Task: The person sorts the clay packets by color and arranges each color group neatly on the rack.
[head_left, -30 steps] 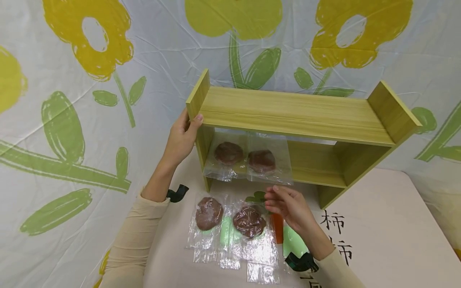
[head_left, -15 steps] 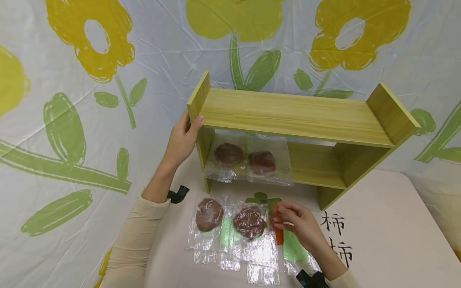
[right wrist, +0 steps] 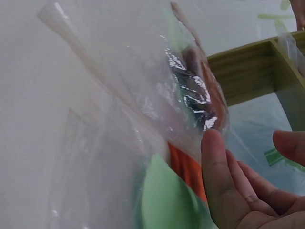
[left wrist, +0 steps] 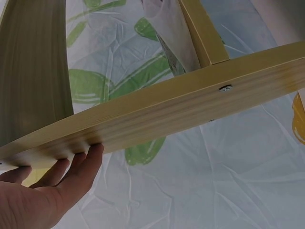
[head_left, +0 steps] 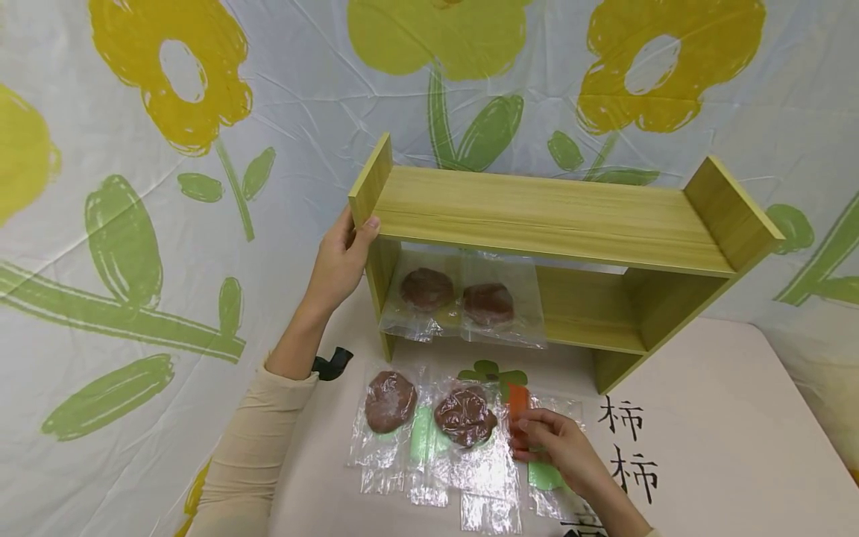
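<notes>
My left hand (head_left: 342, 261) grips the left side panel of a small wooden shelf (head_left: 537, 212), thumb at its front edge. In the left wrist view, fingertips (left wrist: 96, 149) press the panel's outer face. My right hand (head_left: 560, 446) is over the tabletop, fingers spread beside an orange strip (head_left: 518, 406) and a clear bag (head_left: 560, 503) with a light green piece (head_left: 545, 474). The right wrist view shows nothing between its thumb and fingers. Two bagged reddish-brown round lumps, one left (head_left: 391, 403) and one right (head_left: 465, 415), lie on the table left of that hand.
Two more clear bags with dark round lumps, one left (head_left: 426, 289) and one right (head_left: 488, 303), lie side by side on the shelf's lower board (head_left: 590, 313), overhanging its front edge. A flower-printed cloth (head_left: 302, 164) hangs behind. Black characters (head_left: 634, 473) mark the tabletop at right.
My right hand has moved down from below the shelf's front edge to beside the orange strip, uncovering the dark green leaf print. My left hand stays on the shelf's side panel.
</notes>
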`<move>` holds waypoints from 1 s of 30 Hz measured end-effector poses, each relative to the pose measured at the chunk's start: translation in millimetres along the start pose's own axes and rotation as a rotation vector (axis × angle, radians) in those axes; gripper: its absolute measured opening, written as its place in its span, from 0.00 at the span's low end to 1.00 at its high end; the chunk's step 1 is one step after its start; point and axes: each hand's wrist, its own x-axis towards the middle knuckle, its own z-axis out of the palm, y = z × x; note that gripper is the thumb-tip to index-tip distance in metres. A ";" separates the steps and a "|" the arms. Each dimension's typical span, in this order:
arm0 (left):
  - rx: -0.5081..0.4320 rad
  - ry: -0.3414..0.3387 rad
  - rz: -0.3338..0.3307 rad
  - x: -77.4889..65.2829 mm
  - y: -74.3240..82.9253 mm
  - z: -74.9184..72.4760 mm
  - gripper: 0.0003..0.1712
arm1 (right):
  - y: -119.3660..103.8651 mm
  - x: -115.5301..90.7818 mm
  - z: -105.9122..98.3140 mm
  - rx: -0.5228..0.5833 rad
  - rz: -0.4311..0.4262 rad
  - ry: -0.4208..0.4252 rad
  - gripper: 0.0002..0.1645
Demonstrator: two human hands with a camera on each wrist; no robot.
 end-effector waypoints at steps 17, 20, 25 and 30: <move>-0.003 0.011 0.010 0.0 -1.5 0.0 0.27 | 7.9 4.9 8.8 -0.060 0.030 -0.027 0.33; -0.008 0.012 0.014 0.2 -1.2 0.0 0.27 | 7.9 6.4 11.3 -0.079 0.019 -0.010 0.33; -0.008 0.011 0.015 0.4 -0.9 0.1 0.27 | 8.4 8.8 16.2 -0.067 -0.005 -0.006 0.31; -0.006 0.008 0.010 0.4 -0.7 0.2 0.27 | 8.9 10.6 21.5 -0.013 0.000 -0.026 0.31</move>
